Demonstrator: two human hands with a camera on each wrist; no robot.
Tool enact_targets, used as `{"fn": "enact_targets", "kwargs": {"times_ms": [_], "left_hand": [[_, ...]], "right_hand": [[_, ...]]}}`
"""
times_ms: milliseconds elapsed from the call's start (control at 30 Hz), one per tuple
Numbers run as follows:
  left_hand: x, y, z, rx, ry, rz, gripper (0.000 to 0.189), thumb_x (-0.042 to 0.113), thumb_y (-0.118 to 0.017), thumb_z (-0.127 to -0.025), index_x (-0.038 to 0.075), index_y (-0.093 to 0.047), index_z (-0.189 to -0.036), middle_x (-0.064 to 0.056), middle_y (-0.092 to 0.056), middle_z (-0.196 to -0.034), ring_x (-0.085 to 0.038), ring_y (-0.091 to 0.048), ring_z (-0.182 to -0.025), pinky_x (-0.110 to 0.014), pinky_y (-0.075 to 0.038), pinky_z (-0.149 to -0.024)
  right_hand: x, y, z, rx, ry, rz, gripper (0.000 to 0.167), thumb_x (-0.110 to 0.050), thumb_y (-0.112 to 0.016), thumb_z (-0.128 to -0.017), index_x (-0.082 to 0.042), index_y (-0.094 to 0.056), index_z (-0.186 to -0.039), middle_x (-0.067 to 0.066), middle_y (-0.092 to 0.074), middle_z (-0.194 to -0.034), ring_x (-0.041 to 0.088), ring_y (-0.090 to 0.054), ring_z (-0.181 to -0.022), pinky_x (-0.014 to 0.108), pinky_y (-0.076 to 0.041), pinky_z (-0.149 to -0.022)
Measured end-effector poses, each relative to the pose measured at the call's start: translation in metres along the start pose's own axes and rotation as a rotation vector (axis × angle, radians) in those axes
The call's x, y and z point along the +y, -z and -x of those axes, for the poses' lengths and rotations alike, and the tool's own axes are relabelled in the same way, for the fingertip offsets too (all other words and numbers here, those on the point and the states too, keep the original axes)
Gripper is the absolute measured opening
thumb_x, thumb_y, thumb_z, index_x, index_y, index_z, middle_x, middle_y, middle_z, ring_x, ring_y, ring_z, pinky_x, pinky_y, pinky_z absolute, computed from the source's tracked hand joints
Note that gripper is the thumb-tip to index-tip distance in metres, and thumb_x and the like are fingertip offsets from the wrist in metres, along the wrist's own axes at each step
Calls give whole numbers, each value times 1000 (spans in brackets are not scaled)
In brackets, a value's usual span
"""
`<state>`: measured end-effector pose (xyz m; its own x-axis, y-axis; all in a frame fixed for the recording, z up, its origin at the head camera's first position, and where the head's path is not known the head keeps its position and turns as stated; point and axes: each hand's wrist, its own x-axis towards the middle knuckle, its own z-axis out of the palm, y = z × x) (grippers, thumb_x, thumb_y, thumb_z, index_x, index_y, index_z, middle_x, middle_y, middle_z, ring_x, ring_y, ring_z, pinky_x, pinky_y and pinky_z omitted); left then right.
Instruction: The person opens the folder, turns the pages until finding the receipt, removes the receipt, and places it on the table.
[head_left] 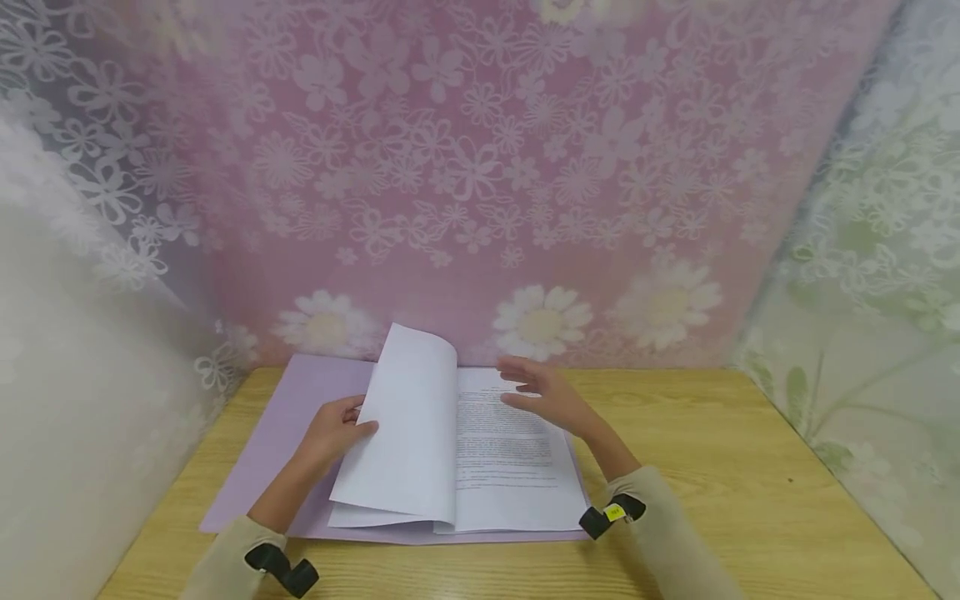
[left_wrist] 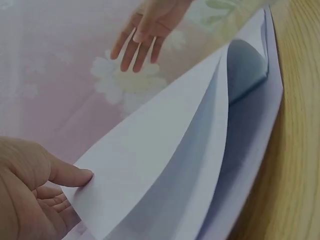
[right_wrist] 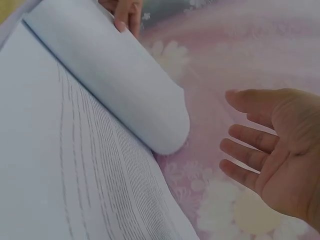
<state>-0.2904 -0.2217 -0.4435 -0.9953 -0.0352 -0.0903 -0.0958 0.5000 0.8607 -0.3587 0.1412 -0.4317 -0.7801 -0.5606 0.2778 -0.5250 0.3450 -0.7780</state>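
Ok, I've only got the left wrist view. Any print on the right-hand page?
Observer: Yes, the head view shows lines of small text on the right-hand page.
Operator: Does the folder stick out left of the sheets?
Observer: It does. The purple folder lies open, reaching left past the lifted sheets that the left hand pinches.
Operator: Anything on the right sleeve?
Observer: A black device with a yellow label, at the cuff of the right sleeve.

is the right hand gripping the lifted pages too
No, in the right wrist view the right hand is apart from the lifted pages, with nothing in its grasp.
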Motion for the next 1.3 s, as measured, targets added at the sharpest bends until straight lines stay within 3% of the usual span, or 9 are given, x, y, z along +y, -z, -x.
{"fn": "enact_targets", "kwargs": {"times_ms": [167,467,667,767,900,1033,1167,1300], "left_hand": [[-12,3,1,45,-20,-98,57,10,-76,-89,-7,-56,-140,-18,-74,-103,-20,-63,-86,-31,-53,-71],[-28,11,4,80,-107,-261,53,8,-80,-84,-11,-61,-131,-16,-74,-92,-24,-67,-84,-35,-55,-67],[-40,7,4,100,-177,-389,54,5,-81,-83,-15,-61,-128,-14,-72,-90,-23,-65,-82,-38,-55,-70],[-44,3,4,95,-221,-458,51,3,-80,-83,-16,-61,-127,-15,-68,-88,-21,-61,-79,-36,-52,-68],[-46,-2,8,86,-279,-530,56,1,-79,-83,-19,-57,-130,-25,-61,-103,-30,-59,-90,-42,-53,-77],[-48,-4,12,78,-347,-557,61,-1,-78,-85,-21,-51,-135,-38,-53,-130,-51,-54,-118,-58,-50,-99],[-52,-2,12,-8,-392,-540,59,-4,-71,-90,-17,-47,-142,-36,-40,-153,-56,-37,-142,-65,-36,-114],[-57,1,10,-121,-408,-541,54,-3,-62,-96,-14,-45,-146,-33,-37,-156,-54,-30,-146,-67,-31,-116]], "right_hand": [[14,16,2,76,-48,-29,59,-17,-68,-99,-9,-44,-153,21,-50,-153,40,-50,-141,59,-41,-114],[48,37,3,218,-78,-71,56,-4,-67,-97,7,-46,-147,34,-50,-147,48,-50,-138,59,-42,-113],[68,38,9,219,-123,-62,59,5,-66,-94,16,-41,-146,39,-47,-146,54,-46,-138,64,-40,-111],[78,36,12,200,-201,-50,64,2,-68,-94,12,-38,-150,35,-43,-152,52,-41,-142,65,-35,-115],[90,32,13,163,-295,64,68,-9,-70,-96,3,-38,-154,27,-41,-157,45,-43,-144,60,-38,-117],[95,28,12,141,-300,165,67,-11,-71,-96,4,-40,-153,28,-48,-152,42,-57,-131,51,-50,-104],[97,25,12,135,-295,204,67,-12,-71,-95,6,-41,-152,29,-58,-141,37,-63,-116,43,-53,-95],[98,22,11,125,-312,221,68,-13,-71,-96,7,-39,-152,27,-60,-138,32,-60,-111,43,-51,-95]]}}
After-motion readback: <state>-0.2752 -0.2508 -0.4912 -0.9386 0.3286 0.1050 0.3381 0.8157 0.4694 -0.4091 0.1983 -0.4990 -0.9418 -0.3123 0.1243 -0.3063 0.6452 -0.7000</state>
